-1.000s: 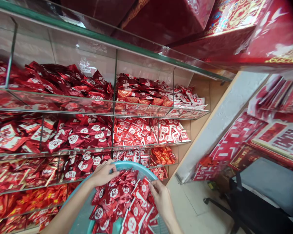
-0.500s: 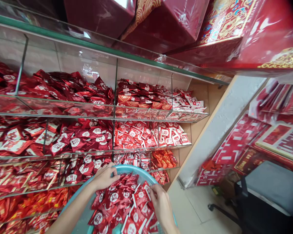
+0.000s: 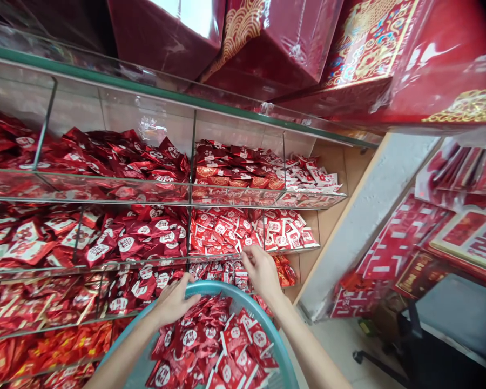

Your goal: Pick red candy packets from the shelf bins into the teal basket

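Observation:
A turquoise plastic basket (image 3: 282,337) sits in front of the shelves, with many small red packets (image 3: 198,337) heaped inside. My left hand (image 3: 176,302) is closed over the basket's far-left rim, thumb on the inner side. Beyond the far rim, my right hand (image 3: 263,273) is raised at a shelf's front edge, just below a compartment of small bright red packets (image 3: 221,229). Its fingers are bent and bunched together; whatever they may hold is hidden. White-and-red packets (image 3: 289,232) fill the compartment right beside it.
Glass dividers (image 3: 191,156) split the shelves, which carry dark red packets (image 3: 121,154) and orange-red ones (image 3: 285,270). Large wrapped maroon boxes (image 3: 275,43) stand on the top glass shelf. To the right are a white wall (image 3: 348,216), a black chair (image 3: 441,335) and red paper goods (image 3: 405,237).
My right hand has left the packets in the basket and moved up and forward to the shelf front. My left hand stays on the rim. The view has shifted slightly.

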A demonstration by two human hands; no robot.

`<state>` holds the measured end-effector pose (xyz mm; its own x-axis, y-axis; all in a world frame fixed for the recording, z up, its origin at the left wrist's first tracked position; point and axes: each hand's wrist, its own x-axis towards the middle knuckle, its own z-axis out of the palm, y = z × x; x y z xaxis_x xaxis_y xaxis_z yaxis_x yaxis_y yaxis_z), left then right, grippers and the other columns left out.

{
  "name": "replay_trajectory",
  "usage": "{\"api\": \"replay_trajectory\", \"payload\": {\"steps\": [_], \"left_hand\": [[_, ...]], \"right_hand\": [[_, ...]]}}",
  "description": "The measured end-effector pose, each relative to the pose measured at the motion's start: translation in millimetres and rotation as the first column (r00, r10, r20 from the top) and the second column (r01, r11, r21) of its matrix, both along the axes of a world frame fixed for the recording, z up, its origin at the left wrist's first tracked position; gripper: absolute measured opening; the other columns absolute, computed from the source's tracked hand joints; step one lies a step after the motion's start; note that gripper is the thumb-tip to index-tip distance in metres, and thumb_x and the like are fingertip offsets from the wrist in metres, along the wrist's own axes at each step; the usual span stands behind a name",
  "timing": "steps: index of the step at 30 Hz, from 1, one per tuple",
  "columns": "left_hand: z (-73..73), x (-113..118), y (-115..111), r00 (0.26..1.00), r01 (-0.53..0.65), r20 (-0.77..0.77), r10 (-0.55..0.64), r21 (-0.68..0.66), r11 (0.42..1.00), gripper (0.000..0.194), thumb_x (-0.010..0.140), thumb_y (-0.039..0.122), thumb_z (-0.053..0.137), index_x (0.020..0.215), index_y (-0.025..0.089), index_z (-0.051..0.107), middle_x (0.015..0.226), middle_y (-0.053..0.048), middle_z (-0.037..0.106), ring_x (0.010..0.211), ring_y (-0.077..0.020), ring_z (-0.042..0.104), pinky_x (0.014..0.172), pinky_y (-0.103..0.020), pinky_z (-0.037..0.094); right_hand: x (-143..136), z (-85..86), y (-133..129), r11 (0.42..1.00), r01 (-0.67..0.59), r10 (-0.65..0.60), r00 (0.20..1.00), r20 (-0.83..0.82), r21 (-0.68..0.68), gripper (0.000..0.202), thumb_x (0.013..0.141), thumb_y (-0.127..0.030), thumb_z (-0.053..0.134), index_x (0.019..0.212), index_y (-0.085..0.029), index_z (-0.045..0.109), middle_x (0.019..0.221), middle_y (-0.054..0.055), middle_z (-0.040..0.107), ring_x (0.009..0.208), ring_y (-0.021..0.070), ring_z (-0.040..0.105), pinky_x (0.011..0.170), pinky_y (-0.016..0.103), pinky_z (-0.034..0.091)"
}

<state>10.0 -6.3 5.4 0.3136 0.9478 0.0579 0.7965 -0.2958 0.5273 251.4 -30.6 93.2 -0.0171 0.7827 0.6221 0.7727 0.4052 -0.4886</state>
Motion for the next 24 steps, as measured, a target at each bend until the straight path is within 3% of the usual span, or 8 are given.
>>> {"api": "replay_trajectory", "payload": {"steps": [4,6,10,14,24], "left_hand": [[-4.9,1.6,4.2,1.0,-0.027,-0.002,0.027,-0.004,1.0,0.052,0.078,0.048,0.045,0.123,0.023,0.042,0.114,-0.005,0.06,0.103,-0.0218,0.055,0.084,-0.029,0.039],[-9.5,1.4,7.2,0.998,-0.053,-0.04,0.054,0.015,0.998,0.045,0.08,0.047,0.043,0.118,0.024,0.049,0.116,-0.005,0.059,0.106,-0.0219,0.054,0.087,-0.029,0.038],[-14.8,-4.0,9.1,0.972,-0.22,-0.083,0.22,0.005,0.975,0.035,0.084,0.042,0.038,0.11,0.028,0.056,0.11,-0.002,0.063,0.099,-0.0208,0.058,0.08,-0.029,0.04],[-13.1,-10.6,6.9,0.963,-0.251,-0.1,0.251,0.013,0.968,0.031,0.084,0.043,0.038,0.106,0.031,0.056,0.102,0.001,0.066,0.09,-0.0184,0.061,0.075,-0.026,0.04],[-10.7,-10.0,7.5,0.967,-0.223,-0.115,0.225,0.031,0.974,0.028,0.084,0.043,0.038,0.101,0.03,0.055,0.095,0.001,0.067,0.089,-0.0185,0.061,0.069,-0.025,0.039]], "right_hand": [[-9.5,16.4,39.9,0.998,0.006,-0.009,0.999,0.053,0.069,0.019,0.085,-0.023,0.042,0.095,-0.02,0.058,0.093,0.005,0.061,0.076,0.0153,0.057,0.072,0.025,0.041],[-16.6,19.7,56.9,0.996,0.009,-0.015,0.997,0.07,0.086,0.021,0.085,-0.022,0.043,0.099,-0.02,0.057,0.096,0.005,0.06,0.082,0.0165,0.057,0.075,0.026,0.041],[-31.2,22.0,80.3,0.996,0.002,-0.011,0.994,0.108,0.084,0.026,0.086,-0.024,0.043,0.109,-0.019,0.055,0.104,0.007,0.056,0.094,0.0181,0.054,0.08,0.027,0.041],[-39.5,22.2,90.9,0.998,0.046,-0.053,0.986,0.156,0.047,0.027,0.086,-0.026,0.044,0.11,-0.019,0.056,0.104,0.007,0.055,0.096,0.0187,0.053,0.079,0.028,0.041],[-40.9,28.0,95.0,0.997,0.061,-0.068,0.985,0.159,0.046,0.02,0.088,-0.023,0.043,0.086,-0.02,0.063,0.085,0.005,0.059,0.083,0.0161,0.055,0.071,0.025,0.039]]}}
